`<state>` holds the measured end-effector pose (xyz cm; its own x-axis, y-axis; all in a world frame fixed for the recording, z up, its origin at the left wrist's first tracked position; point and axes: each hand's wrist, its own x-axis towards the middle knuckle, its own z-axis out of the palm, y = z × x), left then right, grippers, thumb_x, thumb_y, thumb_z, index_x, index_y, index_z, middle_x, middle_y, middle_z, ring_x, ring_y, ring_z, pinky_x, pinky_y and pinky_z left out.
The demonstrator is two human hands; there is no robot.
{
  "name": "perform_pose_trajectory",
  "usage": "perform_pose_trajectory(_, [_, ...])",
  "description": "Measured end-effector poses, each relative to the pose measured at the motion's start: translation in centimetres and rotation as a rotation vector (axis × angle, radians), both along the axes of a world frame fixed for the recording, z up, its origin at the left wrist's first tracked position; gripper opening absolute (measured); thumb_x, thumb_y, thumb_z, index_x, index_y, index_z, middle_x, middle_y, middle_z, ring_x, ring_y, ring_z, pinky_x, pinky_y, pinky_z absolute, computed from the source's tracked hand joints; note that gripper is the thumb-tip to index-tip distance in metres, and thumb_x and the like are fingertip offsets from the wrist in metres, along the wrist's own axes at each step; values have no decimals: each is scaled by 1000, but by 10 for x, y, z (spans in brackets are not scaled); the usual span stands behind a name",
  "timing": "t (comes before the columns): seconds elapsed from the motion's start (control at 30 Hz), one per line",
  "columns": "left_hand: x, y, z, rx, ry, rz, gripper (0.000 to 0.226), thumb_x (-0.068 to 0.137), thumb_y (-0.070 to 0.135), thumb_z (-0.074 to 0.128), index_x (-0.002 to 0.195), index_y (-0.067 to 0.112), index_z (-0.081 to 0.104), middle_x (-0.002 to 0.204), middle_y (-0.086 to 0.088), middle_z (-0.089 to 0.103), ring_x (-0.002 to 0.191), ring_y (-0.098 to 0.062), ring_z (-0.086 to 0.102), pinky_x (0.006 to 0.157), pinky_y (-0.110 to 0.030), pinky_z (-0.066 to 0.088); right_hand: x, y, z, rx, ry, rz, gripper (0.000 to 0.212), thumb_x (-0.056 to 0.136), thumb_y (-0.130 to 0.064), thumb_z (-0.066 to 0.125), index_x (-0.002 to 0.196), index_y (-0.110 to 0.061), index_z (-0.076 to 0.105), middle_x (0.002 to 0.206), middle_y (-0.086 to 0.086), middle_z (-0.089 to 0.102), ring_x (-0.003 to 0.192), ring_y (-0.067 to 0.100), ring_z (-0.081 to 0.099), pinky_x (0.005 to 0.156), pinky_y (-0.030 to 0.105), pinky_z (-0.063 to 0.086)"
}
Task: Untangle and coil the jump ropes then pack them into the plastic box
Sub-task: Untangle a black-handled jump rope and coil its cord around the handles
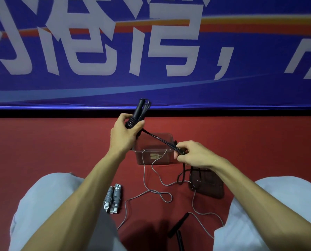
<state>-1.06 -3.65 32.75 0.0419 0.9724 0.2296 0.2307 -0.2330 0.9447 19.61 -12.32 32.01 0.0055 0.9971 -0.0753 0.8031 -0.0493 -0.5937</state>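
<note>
We were approx mid-task. Our left hand (125, 134) was held up just behind the plastic box (165, 159), fingers and thumb curled tight round the handles of the black rope (138, 110), w/ several turns of cord already wound on them. Our right hand (194, 154) was over the box's right edge, thumb and fingertips pinching a few strands of that same cord, pulled taut btwn the two hands. More black cord hung below the right hand, to the right of the box, so the winding wasn't finished.

Done so far, as we judged it: one grey bundle (113, 198) lay wound up on the floor (60, 142) in front of the box, a bit left. It was coiled but not packed.

Left to do:
- Finish the black coil.
- Deal w/ the loose grey cord (157, 192), which ran in loops from over the box's front wall down the floor toward us, prob. ending at the black handles (179, 224) lying well in front of the box.
- Pack all three.

The box looked to hold no rope yet, only that grey loop draped over its front, though we couldn't be sure through the clear wall. A dark flat thing (208, 185), maybe the lid, lay in front of the box to the right.
</note>
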Motion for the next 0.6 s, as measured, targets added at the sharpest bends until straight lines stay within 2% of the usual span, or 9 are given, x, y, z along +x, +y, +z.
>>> perform_pose_trajectory(0.07, [1,1,-4,93,223,9,39,83,38,75,115,26,57,100,4,67,84,-20,69,79,-40,56,1,-4,5,75,-21,-1,27,78,-4,56,73,-29,64,62,-8,59,56,9,58,58,24,48])
perform_pose_trajectory(0.13, [3,0,-7,143,404,-19,42,83,37,76,118,26,56,104,5,64,93,-20,64,83,-40,54,-1,-8,12,119,78,15,36,78,6,50,80,-25,69,71,-4,63,63,15,65,59,33,56])
perform_pose_trajectory(0.2, [2,1,-9,137,533,-65,44,82,36,76,119,26,54,109,0,65,97,-25,63,83,-41,53,-3,-13,19,130,163,70,33,84,8,52,92,-18,72,78,-6,62,57,6,60,53,26,52])
perform_pose_trajectory(0.23, [1,2,-10,126,589,-102,45,82,34,77,119,26,54,111,-2,65,98,-27,63,82,-41,53,-2,-14,22,154,153,101,27,86,3,57,94,-18,72,80,-9,63,57,0,57,56,22,48])
perform_pose_trajectory(0.3, [0,5,-11,125,681,-200,46,80,31,79,119,25,54,110,-4,66,95,-27,62,79,-40,53,2,-15,26,238,103,143,15,88,-12,66,93,-22,74,83,-12,67,70,-4,58,69,21,44])
perform_pose_trajectory(0.37, [2,5,-12,169,761,-308,44,81,28,77,118,24,53,109,-4,66,93,-27,61,78,-41,52,5,-14,28,328,93,138,5,85,-21,71,88,-21,76,81,-9,70,75,2,60,73,25,42])
perform_pose_trajectory(0.43, [5,2,-14,218,848,-416,43,82,28,74,119,24,54,109,-4,65,96,-28,61,79,-43,51,4,-13,28,407,73,152,9,84,-25,73,84,-17,76,73,-3,67,67,8,55,65,26,39])
perform_pose_trajectory(0.5, [9,-4,-15,246,927,-505,42,81,33,73,119,27,57,106,0,65,95,-25,61,79,-43,51,1,-12,27,448,20,207,9,85,-28,71,85,-20,76,74,-5,64,68,8,57,65,27,43])
perform_pose_trajectory(0.6, [14,-16,-16,293,1037,-581,29,72,27,69,97,36,57,85,9,61,78,-19,58,66,-36,50,0,-8,23,493,-45,196,13,84,-36,63,88,-29,73,80,-12,60,79,10,59,74,38,50])
